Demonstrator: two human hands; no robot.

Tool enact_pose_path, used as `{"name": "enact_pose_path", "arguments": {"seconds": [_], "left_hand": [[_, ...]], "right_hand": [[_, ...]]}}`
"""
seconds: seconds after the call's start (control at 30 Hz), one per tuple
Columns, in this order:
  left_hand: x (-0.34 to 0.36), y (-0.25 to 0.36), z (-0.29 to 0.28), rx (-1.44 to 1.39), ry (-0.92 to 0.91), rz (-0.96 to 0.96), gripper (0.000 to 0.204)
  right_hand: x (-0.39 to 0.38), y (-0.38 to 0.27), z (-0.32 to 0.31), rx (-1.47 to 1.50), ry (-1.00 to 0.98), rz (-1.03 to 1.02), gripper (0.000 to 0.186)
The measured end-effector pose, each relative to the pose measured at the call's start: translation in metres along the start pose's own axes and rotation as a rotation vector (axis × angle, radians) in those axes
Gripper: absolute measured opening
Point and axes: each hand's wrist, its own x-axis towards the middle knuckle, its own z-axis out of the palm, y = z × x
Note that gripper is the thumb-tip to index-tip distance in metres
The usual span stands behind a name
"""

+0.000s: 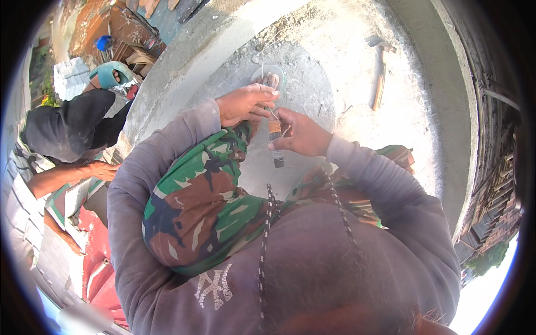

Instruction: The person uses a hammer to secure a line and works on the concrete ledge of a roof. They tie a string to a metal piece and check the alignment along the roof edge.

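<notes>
One string-wound brown-and-black stick (274,128) clamped in right hand (304,134); at left hand (245,104), grip unclear; open pale concrete (357,106) rightward, past wooden-handled hammer (380,84), to raised grey edge (456,111); white chest emblem (214,287).

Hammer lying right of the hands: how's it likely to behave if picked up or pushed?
The hammer should lift as one stiff piece, its straight handle looking like wood. It's probably head-heavy, since the dark head looks like metal. Pushed, it would likely scrape or swivel rather than roll, because the head sticks out across the handle.
</notes>
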Motion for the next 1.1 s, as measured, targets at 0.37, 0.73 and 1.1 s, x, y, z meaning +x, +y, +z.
{"name": "enact_pose_path", "arguments": {"seconds": [0.37, 0.73, 1.1], "left_hand": [[0.013, 0.02, -0.013, -0.235, 0.357, 0.566, 0.034], [0.027, -0.007, -0.021, 0.13, -0.015, 0.039, 0.056], [0.016, 0.081, -0.037, 0.585, -0.127, -0.022, 0.047]], "right_hand": [[0.01, 0.129, -0.008, -0.589, -0.032, 0.461, 0.066], [-0.09, -0.003, -0.092, -0.495, 0.72, 0.217, 0.049], [-0.263, -0.078, 0.014, 0.118, 1.058, 0.557, 0.073]]}}
